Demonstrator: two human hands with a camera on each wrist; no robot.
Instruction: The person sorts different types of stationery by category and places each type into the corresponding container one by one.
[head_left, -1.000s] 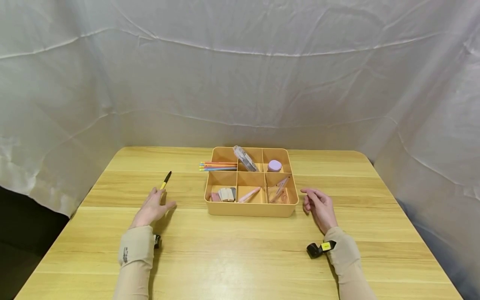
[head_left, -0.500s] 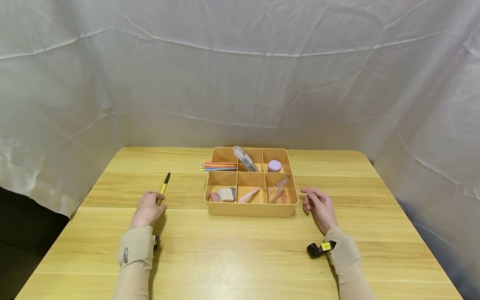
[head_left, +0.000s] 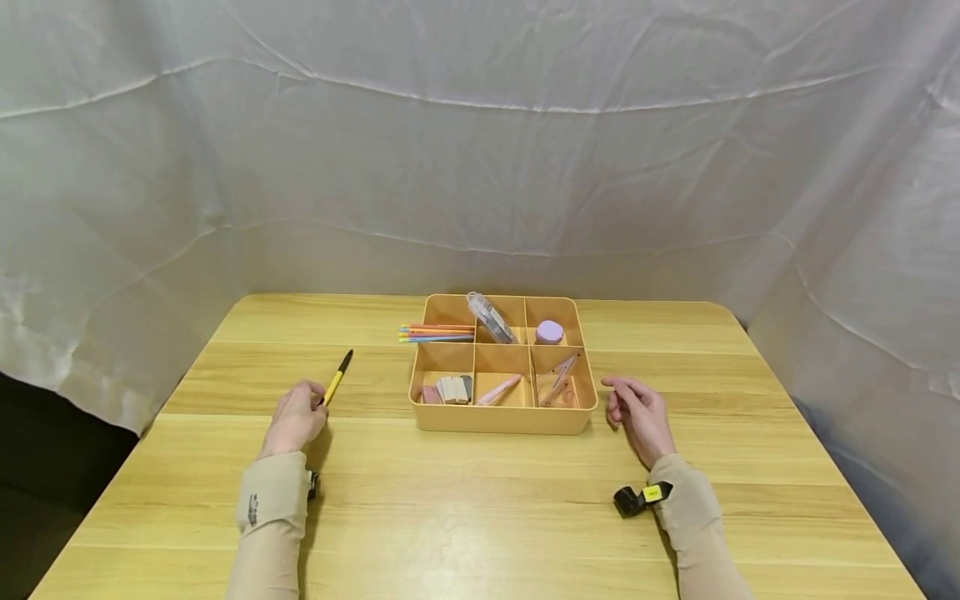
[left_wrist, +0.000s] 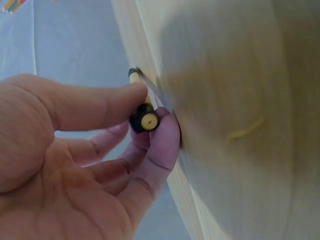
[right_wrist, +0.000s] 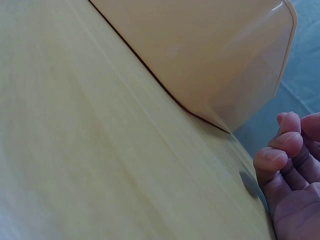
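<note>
My left hand (head_left: 295,419) pinches a yellow pen with black ends (head_left: 338,379) between thumb and fingers, at the left of the table. In the left wrist view, the round black end of the pen (left_wrist: 145,120) with its yellow centre points toward the camera. My right hand (head_left: 641,417) rests on the table just right of the yellow divided organizer box (head_left: 502,421), apart from it. Its fingers (right_wrist: 272,162) hang loosely curled and hold nothing.
Colored pencils (head_left: 438,332) stick out over the box's left wall. Its compartments also hold a grey-and-clear case (head_left: 491,318), a round purple item (head_left: 549,332), erasers (head_left: 452,389), a pink pen (head_left: 498,389) and clear set squares (head_left: 561,377). Pale cloth (head_left: 480,167) hangs behind the wooden table (head_left: 465,508).
My left hand has closed its fingers and thumb on the pen, whose far tip has swung to the right. The right hand and the box have not moved.
</note>
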